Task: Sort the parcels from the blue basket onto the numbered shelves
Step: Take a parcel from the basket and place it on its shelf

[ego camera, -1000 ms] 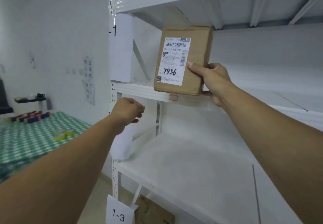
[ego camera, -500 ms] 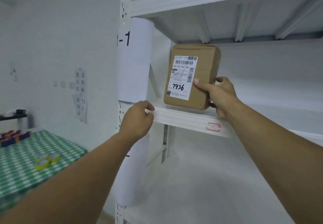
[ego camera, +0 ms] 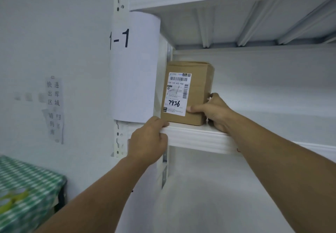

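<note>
Fingers (ego camera: 197,108) of the right hand (ego camera: 217,112) clamp the parcel (ego camera: 189,91), standing on the shelf (ego camera: 200,138). Left hand (ego camera: 149,139) grips the shelf edge. Only the release looks left for this one.

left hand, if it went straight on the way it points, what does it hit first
The left hand grips the shelf edge, so that stops it at once. Clearing the edge, it would likely meet the parcel at its lower left corner, though depth is hard to judge.
</note>
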